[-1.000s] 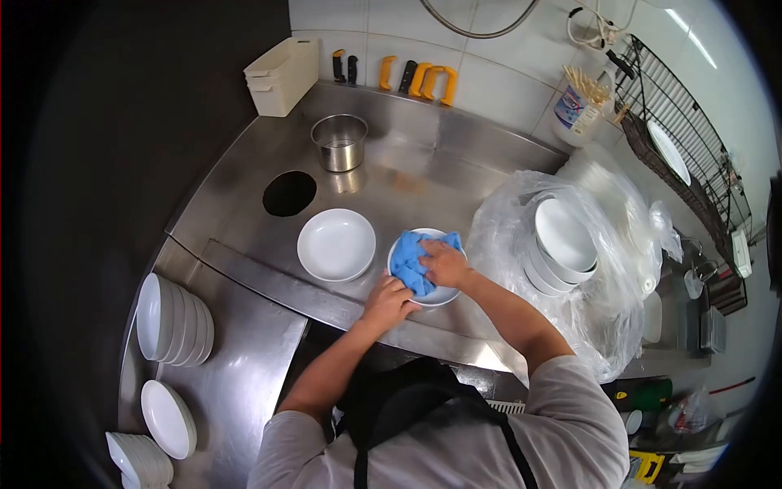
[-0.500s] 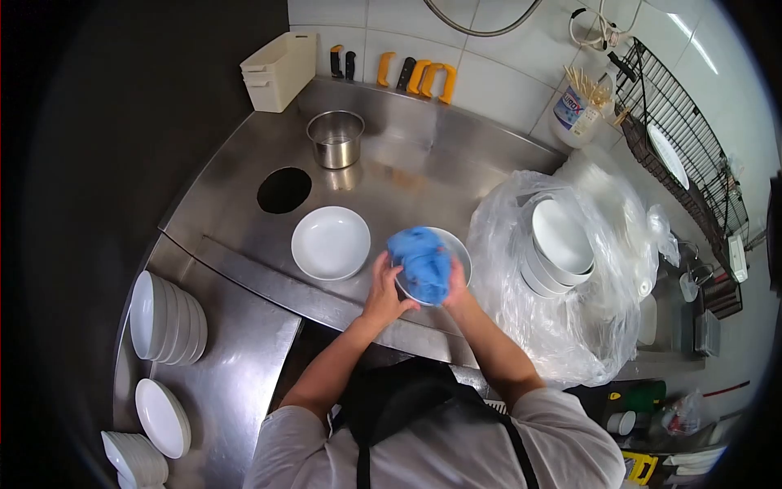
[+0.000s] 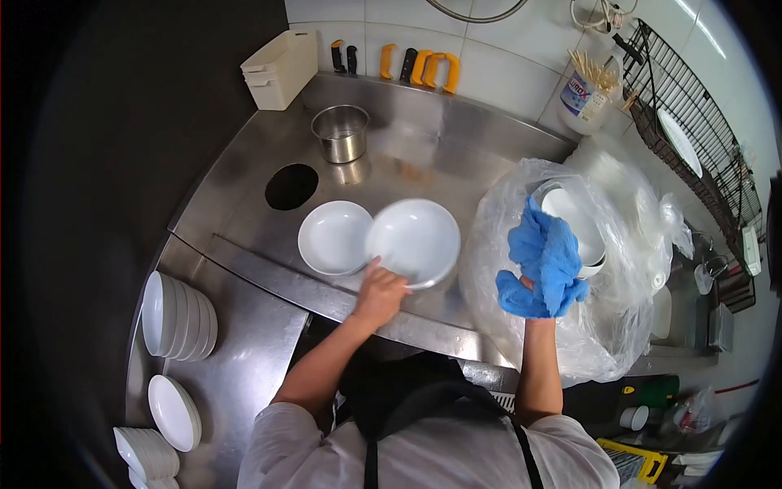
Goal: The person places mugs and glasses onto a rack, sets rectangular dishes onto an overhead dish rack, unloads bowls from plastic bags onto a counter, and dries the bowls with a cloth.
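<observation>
My left hand (image 3: 381, 293) grips the near rim of a white bowl (image 3: 414, 241), which is slightly blurred and overlaps the right edge of a second white bowl (image 3: 332, 238) on the steel counter. Over to the right, a crumpled blue cloth (image 3: 547, 259) is in my right hand (image 3: 527, 283); the cloth hides most of the fingers. Behind the cloth, partly covered by it, a stack of white bowls (image 3: 588, 228) sits in a clear plastic bag (image 3: 509, 220).
A steel pot (image 3: 340, 138) stands behind a round hole (image 3: 292, 187) in the counter (image 3: 244, 220). Bowl stacks (image 3: 181, 318) and plates (image 3: 174, 413) fill the left side. Knives (image 3: 419, 67) hang on the wall, near a white bin (image 3: 279, 69) and a jug of sticks (image 3: 586, 98).
My right hand has left the bowl and moved right with the blue cloth, to the bagged stack. My left hand has shifted the bowl up and left, against the other bowl.
</observation>
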Motion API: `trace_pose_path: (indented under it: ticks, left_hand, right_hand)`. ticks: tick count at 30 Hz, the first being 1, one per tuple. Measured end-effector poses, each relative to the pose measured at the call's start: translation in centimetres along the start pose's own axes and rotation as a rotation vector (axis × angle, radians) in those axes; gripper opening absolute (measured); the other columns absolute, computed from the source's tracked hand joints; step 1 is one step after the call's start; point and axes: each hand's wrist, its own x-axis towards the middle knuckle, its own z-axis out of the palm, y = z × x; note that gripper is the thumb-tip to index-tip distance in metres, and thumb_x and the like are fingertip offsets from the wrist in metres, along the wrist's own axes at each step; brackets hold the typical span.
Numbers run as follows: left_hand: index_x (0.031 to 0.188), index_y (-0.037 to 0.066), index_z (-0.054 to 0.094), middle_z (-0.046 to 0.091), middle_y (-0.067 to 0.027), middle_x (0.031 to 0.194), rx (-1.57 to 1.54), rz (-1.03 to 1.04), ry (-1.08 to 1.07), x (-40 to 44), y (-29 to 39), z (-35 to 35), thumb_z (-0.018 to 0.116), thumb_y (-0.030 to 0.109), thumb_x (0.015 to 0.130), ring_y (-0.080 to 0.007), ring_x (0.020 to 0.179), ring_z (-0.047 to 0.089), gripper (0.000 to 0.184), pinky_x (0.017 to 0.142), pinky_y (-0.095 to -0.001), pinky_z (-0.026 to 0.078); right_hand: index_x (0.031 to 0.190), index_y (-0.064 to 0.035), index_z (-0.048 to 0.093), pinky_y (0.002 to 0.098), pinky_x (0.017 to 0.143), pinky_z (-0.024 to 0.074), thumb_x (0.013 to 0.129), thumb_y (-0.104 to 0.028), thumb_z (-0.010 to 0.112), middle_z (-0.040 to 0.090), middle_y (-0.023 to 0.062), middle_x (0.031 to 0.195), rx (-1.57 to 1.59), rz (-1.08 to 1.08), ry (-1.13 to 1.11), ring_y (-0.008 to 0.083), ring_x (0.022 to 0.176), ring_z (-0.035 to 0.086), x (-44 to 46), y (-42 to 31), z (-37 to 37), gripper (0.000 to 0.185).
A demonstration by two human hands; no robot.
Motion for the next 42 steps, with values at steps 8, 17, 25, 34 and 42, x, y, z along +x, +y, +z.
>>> trace_pose_path:
  ticks: [8, 17, 25, 34, 42]
  left_hand:
    - [0.077, 0.010, 0.065, 0.067, -0.0067, 0.073, 0.356, -0.207, 0.116, -0.9, -7.3, -4.4, 0.075, 0.018, 0.076, -0.0248, 0.076, 0.060, 0.013, 0.078, -0.0402, 0.039]
    - [0.082, 0.006, 0.067, 0.067, -0.0093, 0.071, 0.408, -0.287, 0.018, -2.4, -7.1, -3.2, 0.073, 0.017, 0.079, -0.0274, 0.072, 0.059, 0.012, 0.075, -0.0413, 0.038]
    - [0.132, 0.005, 0.056, 0.053, -0.0191, 0.136, 0.338, -0.248, 0.017, 2.7, -1.3, -1.5, 0.074, 0.027, 0.082, -0.0351, 0.121, 0.052, 0.057, 0.105, -0.0447, 0.036]
    - [0.132, 0.009, 0.058, 0.054, -0.0118, 0.140, 0.065, 0.528, -0.259, 23.0, 12.7, 12.6, 0.061, 0.000, 0.084, -0.0298, 0.135, 0.045, 0.048, 0.116, -0.0506, 0.028]
    - [0.131, 0.024, 0.061, 0.065, 0.0023, 0.129, 0.305, 0.895, -0.685, 30.5, 11.2, 18.6, 0.061, 0.010, 0.090, -0.0272, 0.125, 0.057, 0.043, 0.120, -0.0630, 0.010]
  right_hand:
    - [0.130, -0.0081, 0.052, 0.0403, 0.072, 0.0508, 0.084, -0.047, 0.062, 0.063, 0.0072, 0.105, -0.017, -0.091, 0.046, 0.0250, 0.085, 0.060, -3.4, -0.5, -1.3, 0.061]
    - [0.139, -0.0034, 0.044, 0.0424, 0.067, 0.0535, 0.088, -0.064, 0.052, 0.061, 0.0119, 0.110, -0.047, -0.126, -0.002, 0.0254, 0.080, 0.059, -5.5, -1.3, -2.0, 0.080]
    - [0.137, -0.0033, 0.046, 0.0451, 0.086, 0.0528, 0.087, -0.056, 0.052, 0.061, 0.0147, 0.115, -0.145, -0.325, 0.232, 0.0311, 0.099, 0.059, -10.8, -4.5, -3.4, 0.073]
    - [0.132, -0.0025, 0.051, 0.0440, 0.088, 0.0530, 0.082, -0.050, 0.060, 0.062, 0.0152, 0.116, -0.159, -0.412, 0.307, 0.0314, 0.098, 0.061, -14.6, -8.5, -2.8, 0.070]
    - [0.137, 0.0004, 0.048, 0.0455, 0.083, 0.0554, 0.080, -0.047, 0.062, 0.062, 0.0172, 0.118, -0.099, -0.565, 0.418, 0.0323, 0.098, 0.063, -22.3, -12.2, -7.6, 0.076]
